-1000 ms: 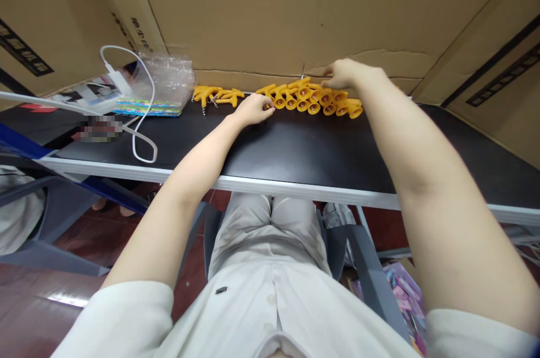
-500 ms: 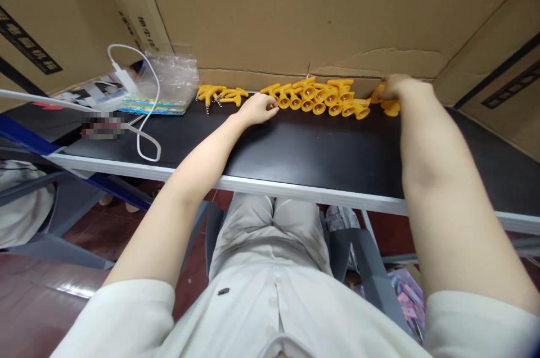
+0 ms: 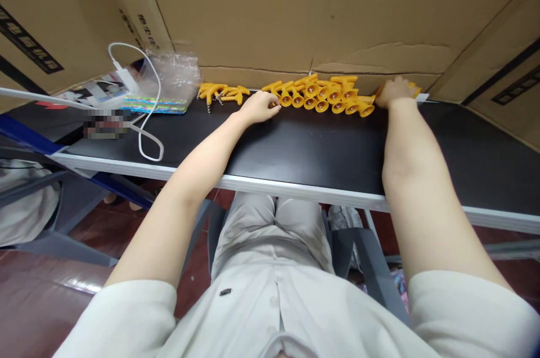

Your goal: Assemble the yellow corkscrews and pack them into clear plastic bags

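Lining-up work: orange pieces [image 3: 324,96] form 1 row at the table's [image 3: 295,150] far edge. Left hand [image 3: 261,108] rests curled at the row's left end, grip unclear. Right hand [image 3: 394,93] closes over a loose orange piece [image 3: 415,89] at the right end. Joining it to the row calls for a gentle, aligned set-down.

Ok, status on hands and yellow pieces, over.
Left hand touching left end of row of yellow plastic cup-ended pieces. Right hand covering another yellow piece at right end. Brown cardboard wall close behind.

Person wears off-white short-slv shirt [image 3: 295,313] w/ button placket down front, small dark mark beside it; light beige trousers [image 3: 270,234]. Left hand [image 3: 259,106], right hand [image 3: 392,92] & forearms bare.
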Available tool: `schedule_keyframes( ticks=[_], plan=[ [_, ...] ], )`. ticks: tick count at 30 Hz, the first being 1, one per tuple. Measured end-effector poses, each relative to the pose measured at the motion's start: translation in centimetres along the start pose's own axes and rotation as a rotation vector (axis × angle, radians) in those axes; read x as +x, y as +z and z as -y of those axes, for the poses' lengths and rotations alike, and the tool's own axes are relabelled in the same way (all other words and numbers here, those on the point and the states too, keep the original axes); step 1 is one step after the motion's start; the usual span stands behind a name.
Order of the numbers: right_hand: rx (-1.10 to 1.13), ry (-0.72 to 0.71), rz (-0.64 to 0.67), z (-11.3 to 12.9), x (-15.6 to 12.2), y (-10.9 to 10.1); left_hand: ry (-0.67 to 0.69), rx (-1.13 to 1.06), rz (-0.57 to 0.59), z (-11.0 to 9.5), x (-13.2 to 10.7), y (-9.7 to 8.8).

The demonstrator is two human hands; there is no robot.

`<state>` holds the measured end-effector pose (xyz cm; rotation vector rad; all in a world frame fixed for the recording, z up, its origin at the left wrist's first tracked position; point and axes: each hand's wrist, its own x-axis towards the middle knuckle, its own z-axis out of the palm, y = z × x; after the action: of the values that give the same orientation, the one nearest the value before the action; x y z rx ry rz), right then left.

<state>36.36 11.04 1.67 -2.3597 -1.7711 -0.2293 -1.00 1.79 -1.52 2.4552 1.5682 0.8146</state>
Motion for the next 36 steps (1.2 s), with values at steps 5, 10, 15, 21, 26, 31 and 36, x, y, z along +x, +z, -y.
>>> schedule_keyframes(
  ticks=[5, 10, 15, 21, 26, 31, 36],
  plan=[
    [0.144, 0.093, -0.187, -0.3, -0.3, 1.2, -0.004, -0.017, -0.006, 0.2, 0.1, 0.2],
    [0.135, 0.087, -0.214, -0.6, 0.0, 2.1, -0.009, -0.017, -0.004, 0.1, 0.0, 0.1],
    [0.151, 0.138, -0.279, -0.3, -0.1, 2.2, 0.0, 0.012, 0.0, -0.1, -0.2, 0.0],
    [0.152, 0.118, -0.287, -0.5, -0.3, 2.1, -0.015, -0.015, 0.001, -0.1, -0.1, 0.0],
    [0.125, 0.104, -0.234, -0.6, -0.4, 2.1, -0.035, -0.004, 0.009, -0.4, -0.1, -0.1],
    [0.098, 0.153, -0.151, 0.0, -0.6, 1.3, -0.056, -0.009, 0.02, -1.1, -0.4, -0.3],
    [0.04, 0.17, -0.033, 0.4, -0.5, -0.5, -0.09, 0.024, -0.045, 0.2, 0.1, -0.4]
  ],
)
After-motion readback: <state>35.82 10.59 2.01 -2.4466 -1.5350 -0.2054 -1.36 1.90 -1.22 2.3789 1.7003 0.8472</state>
